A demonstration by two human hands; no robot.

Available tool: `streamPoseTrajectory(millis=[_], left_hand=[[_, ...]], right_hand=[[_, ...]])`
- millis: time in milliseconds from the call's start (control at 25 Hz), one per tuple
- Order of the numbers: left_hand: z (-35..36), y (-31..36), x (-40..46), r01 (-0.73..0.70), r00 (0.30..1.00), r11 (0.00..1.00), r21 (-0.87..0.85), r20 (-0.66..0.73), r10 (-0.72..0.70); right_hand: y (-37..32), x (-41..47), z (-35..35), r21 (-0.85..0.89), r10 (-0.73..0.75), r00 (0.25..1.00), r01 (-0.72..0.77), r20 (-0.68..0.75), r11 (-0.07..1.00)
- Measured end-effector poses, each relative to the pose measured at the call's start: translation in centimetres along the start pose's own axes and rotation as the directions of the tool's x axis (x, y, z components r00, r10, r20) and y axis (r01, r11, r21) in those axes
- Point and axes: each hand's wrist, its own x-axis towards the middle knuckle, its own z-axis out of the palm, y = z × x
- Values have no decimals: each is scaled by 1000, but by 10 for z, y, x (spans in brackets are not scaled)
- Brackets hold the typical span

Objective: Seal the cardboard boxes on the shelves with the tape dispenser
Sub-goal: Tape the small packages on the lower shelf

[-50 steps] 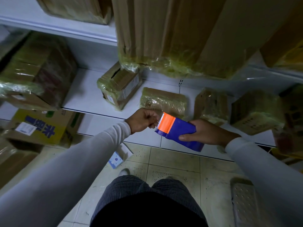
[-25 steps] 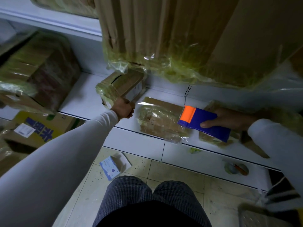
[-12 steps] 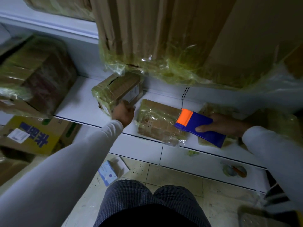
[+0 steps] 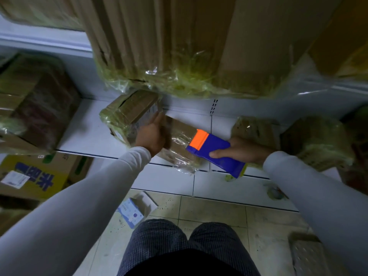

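Viewing, head camera: 1 view only.
Left hand: is resting on the flat cardboard box on the shelf; finger curl blurred, cannot tell.
Right hand: is gripping the tape dispenser, orange end over the box.
Technique: likely pressing flat, pulling steadily along the seam.
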Motion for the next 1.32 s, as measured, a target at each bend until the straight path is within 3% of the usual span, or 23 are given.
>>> streamPoseTrajectory(millis=[80,240,360,600,720,880,1040,1160,1320], left_hand=[[11,10,-1,-238,969,970,-51,50,240],[31,8,2,-340,928,932,126,206,311],[32,5,7,-351,918,917,191,265,296],[35,6,8,-361,912,906,223,287,293],[37,16,5,-324,911,904,280,350,218],[44,27,-4,-283,920,900,333,359,156],[39,29,1,-295,903,902,314,402,155],[39,34,-2,-304,900,908,289,399,175],[48,56,-11,-281,917,946,159,334,216]], right_hand=[[-2,0,10,27,17,1000,-17,6,999],[4,-6,18,84,-9,1000,8,2,996],[17,-26,12,88,-22,1000,20,20,996],[58,-74,2,125,130,991,-125,-34,984],[54,-61,18,71,167,980,-160,-108,985],[45,-33,47,-38,190,962,-201,-196,979],[46,-22,74,-436,218,933,-330,-288,837],[69,-32,89,-344,292,917,-376,-272,860],[82,-45,86,-218,281,920,-344,-274,913]])
